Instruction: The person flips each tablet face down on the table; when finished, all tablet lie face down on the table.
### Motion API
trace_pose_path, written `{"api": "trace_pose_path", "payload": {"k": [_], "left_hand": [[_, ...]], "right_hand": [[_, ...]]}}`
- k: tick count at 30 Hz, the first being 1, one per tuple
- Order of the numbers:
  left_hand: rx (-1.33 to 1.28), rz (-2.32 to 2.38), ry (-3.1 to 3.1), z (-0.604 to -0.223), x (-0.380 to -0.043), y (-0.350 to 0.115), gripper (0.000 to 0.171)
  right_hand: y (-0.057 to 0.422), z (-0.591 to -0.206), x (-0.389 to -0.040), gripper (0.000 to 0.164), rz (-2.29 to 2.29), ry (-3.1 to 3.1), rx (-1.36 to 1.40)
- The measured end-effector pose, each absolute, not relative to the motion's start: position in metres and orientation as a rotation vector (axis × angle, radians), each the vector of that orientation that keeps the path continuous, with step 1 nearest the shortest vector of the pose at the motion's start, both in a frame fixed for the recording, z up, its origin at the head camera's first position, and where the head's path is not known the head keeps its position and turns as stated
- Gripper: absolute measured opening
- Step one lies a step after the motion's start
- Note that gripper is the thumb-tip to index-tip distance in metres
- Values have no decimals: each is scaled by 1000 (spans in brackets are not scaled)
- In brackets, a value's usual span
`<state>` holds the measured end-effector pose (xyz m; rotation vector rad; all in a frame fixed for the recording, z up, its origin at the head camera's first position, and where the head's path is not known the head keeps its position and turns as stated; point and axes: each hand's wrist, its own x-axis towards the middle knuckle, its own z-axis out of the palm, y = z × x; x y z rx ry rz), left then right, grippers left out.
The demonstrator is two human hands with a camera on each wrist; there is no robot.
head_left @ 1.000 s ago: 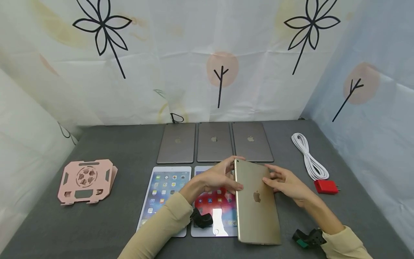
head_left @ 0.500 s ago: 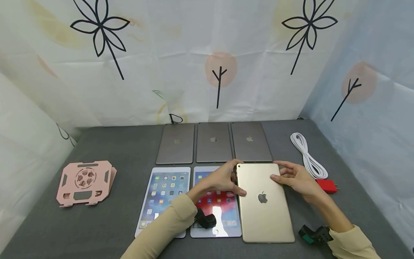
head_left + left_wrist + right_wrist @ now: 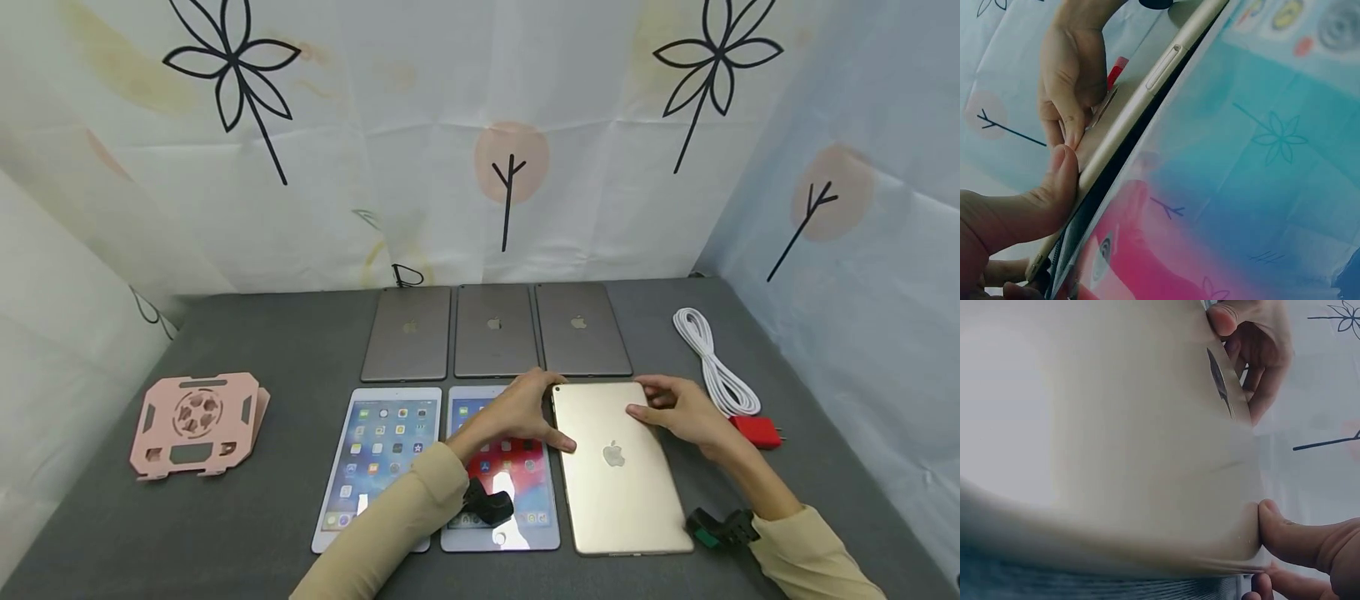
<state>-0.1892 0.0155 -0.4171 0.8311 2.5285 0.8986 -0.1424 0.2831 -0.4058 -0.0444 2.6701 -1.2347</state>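
Evidently under handling is a thin gold metal-backed tablet (image 3: 626, 492), back face up, at the near right of the dark grey surface (image 3: 285, 517), just right of a white-framed tablet with a lit red-and-blue screen (image 3: 528, 482). The left hand (image 3: 525, 410) pinches its left edge near the far corner, thumb on the back; the right hand (image 3: 678, 408) pinches the far right corner likewise. Whether its near end bears on the surface cannot be told. Judged light, stiff, slippery, its glass face presumably fragile — hold opposite edges, thumbs on the metal.
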Motion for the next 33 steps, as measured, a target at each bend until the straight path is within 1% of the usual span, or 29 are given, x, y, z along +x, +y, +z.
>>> {"api": "trace_pose_path", "payload": {"k": [14, 22, 26, 33], "left_hand": [[771, 766, 2599, -417, -190, 24, 92], [769, 791, 2621, -418, -192, 23, 88], [764, 807, 2618, -418, -192, 22, 88], [750, 838, 2618, -420, -191, 21, 88]], "right_hand": [[286, -411, -149, 61, -1201, 2679, -82], [285, -414, -152, 44, -1167, 2801, -162], [285, -415, -152, 46, -1131, 2846, -201], [285, -415, -153, 47, -1118, 2870, -179]]}}
